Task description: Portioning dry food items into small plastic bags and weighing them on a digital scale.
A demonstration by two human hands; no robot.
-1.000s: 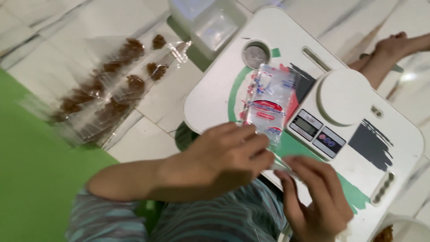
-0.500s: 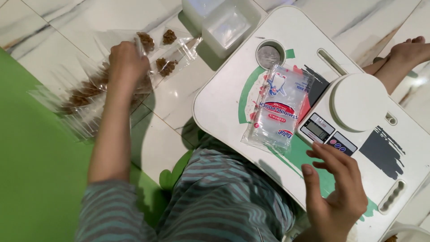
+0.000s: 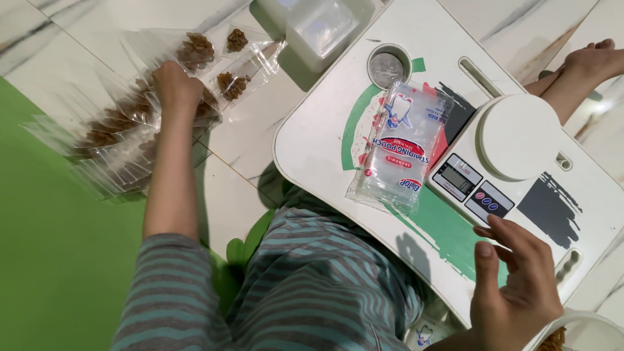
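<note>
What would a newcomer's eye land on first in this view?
Probably the white lap tray in the middle, carrying a stack of clear pouches beside a white digital scale. Next, the left hand resting on filled snack bags spread over the floor, while the right hand hovers at the tray's near edge.

Bright, even overhead light; soft shadows under the tray (image 3: 305, 149) on the floor (image 3: 247, 130). Glare at right edge. Sharp focus, slight blur on bags (image 3: 123, 130).

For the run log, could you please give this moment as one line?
left hand: on filled snack pouches | right hand: open, above lap table near kitchen scale
</note>
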